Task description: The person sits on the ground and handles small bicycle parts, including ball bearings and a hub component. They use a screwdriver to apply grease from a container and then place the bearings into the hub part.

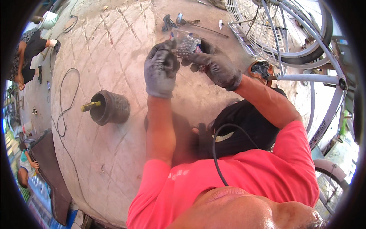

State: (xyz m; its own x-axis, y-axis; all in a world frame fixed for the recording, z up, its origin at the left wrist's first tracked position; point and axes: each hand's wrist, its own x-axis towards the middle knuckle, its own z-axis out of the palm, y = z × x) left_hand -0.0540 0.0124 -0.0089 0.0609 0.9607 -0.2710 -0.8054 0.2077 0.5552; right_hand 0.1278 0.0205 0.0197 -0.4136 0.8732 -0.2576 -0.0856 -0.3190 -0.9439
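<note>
A clear plastic bag full of small shiny metal balls (186, 46) is held up between my two gloved hands, above the floor. My right hand (218, 65), in a dark grey work glove, grips the bag from its right side, thumb across the front. My left hand (161, 69), in a similar glove, has its fingers curled in at the bag's left edge. Its fingertips are partly hidden, but they appear pinched on the plastic. Coloured print shows on parts of the bag.
A bicycle wheel (293, 30) and pale frame (309, 78) stand at the right. Left of my arms lies a dark round container (118, 108) with a yellowish handle inside. A black cable (63, 114) loops across the floor. Small tools (168, 23) and a thin rod (211, 31) lie beyond my hands. People (28, 53) are at the left.
</note>
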